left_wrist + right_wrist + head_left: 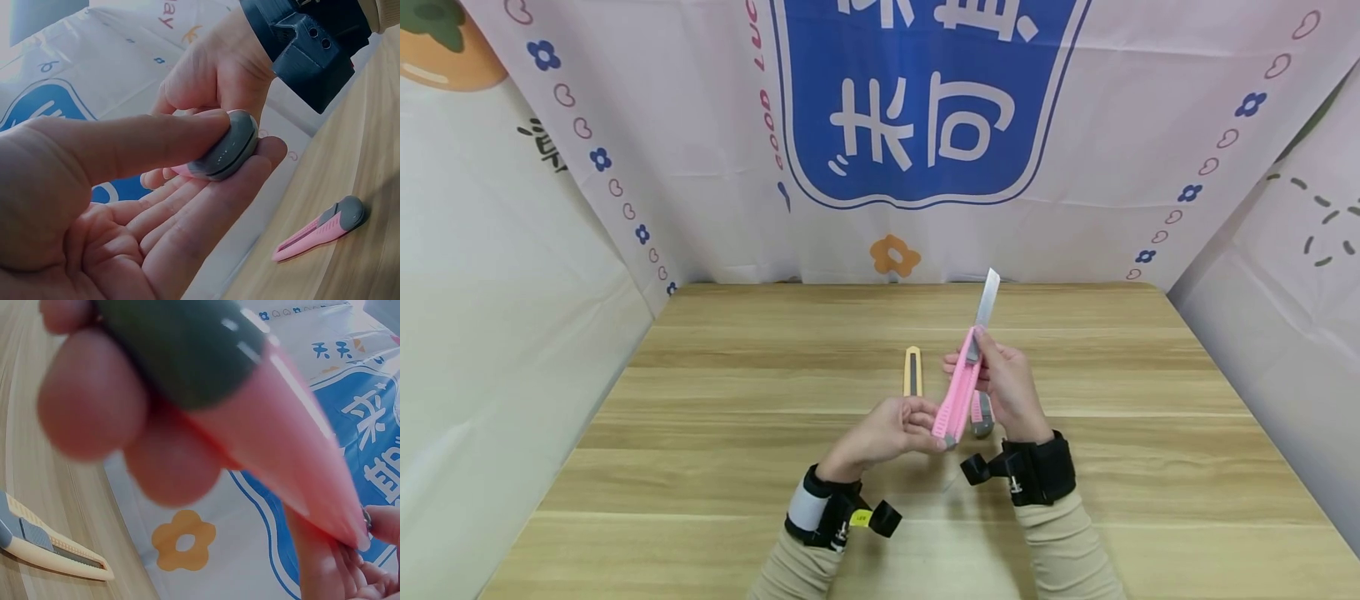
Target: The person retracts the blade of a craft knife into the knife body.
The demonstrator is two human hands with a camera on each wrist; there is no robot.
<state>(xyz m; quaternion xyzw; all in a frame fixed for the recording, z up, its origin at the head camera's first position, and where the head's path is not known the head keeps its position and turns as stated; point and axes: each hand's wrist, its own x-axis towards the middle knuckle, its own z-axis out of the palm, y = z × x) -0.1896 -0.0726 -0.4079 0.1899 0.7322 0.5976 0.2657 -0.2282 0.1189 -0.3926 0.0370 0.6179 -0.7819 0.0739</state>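
A pink utility knife (958, 396) is held aslant above the table between both hands, its silver blade (987, 298) extended far out at the top. My left hand (891, 429) pinches the grey tail end between thumb and fingers, seen close up in the left wrist view. My right hand (1017, 392) grips the knife near its blade end, thumb by the grey slider. Below the right hand, a second pink utility knife (322, 228) with a grey end lies on the table. A yellow utility knife (913, 373) lies just beyond the left hand, partly hidden by it.
The wooden table (715, 475) reaches back to a printed cloth (722, 200) that hangs along its far edge, with more cloth at both sides. A black camera band (1037, 471) sits on the right wrist, and a similar band (827, 508) on the left.
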